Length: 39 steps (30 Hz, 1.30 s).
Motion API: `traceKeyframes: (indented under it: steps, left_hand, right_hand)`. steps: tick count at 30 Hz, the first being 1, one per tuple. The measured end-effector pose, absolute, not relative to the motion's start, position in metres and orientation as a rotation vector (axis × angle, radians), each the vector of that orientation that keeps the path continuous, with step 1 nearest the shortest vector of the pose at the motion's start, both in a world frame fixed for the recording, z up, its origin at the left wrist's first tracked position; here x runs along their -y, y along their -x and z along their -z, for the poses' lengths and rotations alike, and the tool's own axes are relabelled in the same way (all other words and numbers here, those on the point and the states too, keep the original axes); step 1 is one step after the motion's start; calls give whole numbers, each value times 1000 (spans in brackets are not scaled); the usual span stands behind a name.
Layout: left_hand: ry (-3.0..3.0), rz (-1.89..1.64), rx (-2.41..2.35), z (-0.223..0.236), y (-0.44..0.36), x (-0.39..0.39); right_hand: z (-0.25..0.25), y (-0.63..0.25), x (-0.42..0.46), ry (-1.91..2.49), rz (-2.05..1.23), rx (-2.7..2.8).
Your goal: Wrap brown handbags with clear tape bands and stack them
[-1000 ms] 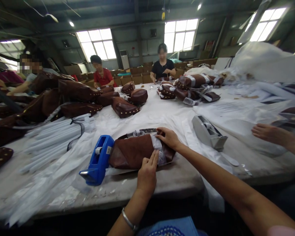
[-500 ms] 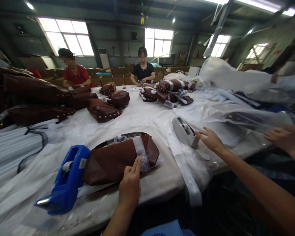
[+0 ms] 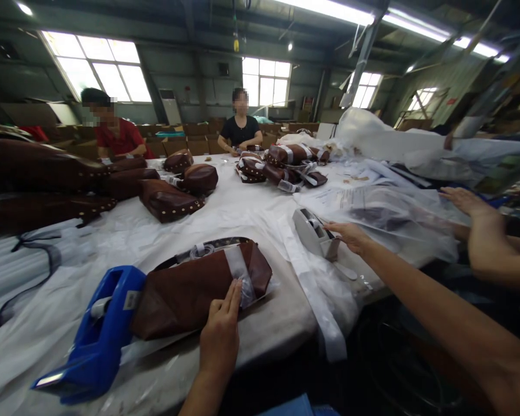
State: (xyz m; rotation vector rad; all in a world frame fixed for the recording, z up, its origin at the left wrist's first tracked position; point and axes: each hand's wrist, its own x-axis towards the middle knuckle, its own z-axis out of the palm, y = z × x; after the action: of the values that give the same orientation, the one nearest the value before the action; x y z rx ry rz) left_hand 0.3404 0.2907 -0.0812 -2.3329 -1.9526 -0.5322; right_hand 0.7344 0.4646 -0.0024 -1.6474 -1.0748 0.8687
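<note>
A brown leather bag (image 3: pixel 179 289) lies in front of me, a clear band of plastic tape (image 3: pixel 239 267) across its right part. My left hand (image 3: pixel 220 332) rests with straight fingers on the lower end of that band, against the bag's near side. Over to the right, my right hand (image 3: pixel 351 236) reaches to the near end of a grey tape dispenser (image 3: pixel 309 231). Its fingertips are drawn together there; what is between them is too small to make out. A studded strap (image 3: pixel 216 241) lies along the bag's far side.
A blue tape dispenser (image 3: pixel 101 335) touches the bag's left end. Brown bags (image 3: pixel 171 199) are piled at the left and several lie farther back. At the right, another person's hand (image 3: pixel 470 202) is beside a clear plastic bag (image 3: pixel 398 214). Two people sit across the table.
My view has turned slightly right, so the table's things sit farther left. My hands keep their places at the bag and the grey dispenser. The neighbour's hand and plastic bag have shifted.
</note>
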Motion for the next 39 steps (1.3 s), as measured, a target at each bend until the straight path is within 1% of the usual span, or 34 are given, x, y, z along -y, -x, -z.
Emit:
traceKeyframes:
  steps: [4, 7, 13, 15, 18, 22, 25, 27, 29, 31, 34, 39]
  left_hand:
    - [2331, 557, 1914, 85, -339, -290]
    - [2320, 574, 1900, 86, -338, -290]
    - [2308, 560, 1891, 85, -338, -291]
    - [2305, 546, 1882, 84, -338, -290]
    - [2296, 530, 1881, 83, -339, -290]
    - [2300, 525, 1871, 83, -339, -290]
    - [2302, 524, 1876, 82, -339, -290]
    - [2307, 529, 1890, 82, -339, -290]
    - [2313, 541, 1905, 80, -339, -290]
    - [2318, 550, 1915, 79, -340, -290]
    - [2324, 547, 1931, 78, -340, -289]
    - [2319, 554, 1948, 76, -341, -287]
  right_hand:
    - [-12, -733, -439, 1434, -740, 1047]
    - [-12, -736, -411, 1341, -793, 1030]
    - [26, -746, -367, 1454, -993, 960]
    - [41, -748, -364, 1528, -929, 1013]
    - [57, -751, -372, 1629, -733, 1190]
    - [60, -765, -380, 1725, -531, 1315]
    - [47, -781, -371, 1753, -353, 1483]
    - [30, -788, -361, 1696, -132, 1789]
    - [7, -786, -353, 1545, 127, 2165]
    - [-17, -771, -349, 1347, 270, 2430]
    - [-46, -729, -354, 1071, 251, 2613]
    - [-62, -639, -373, 654, -22, 2744]
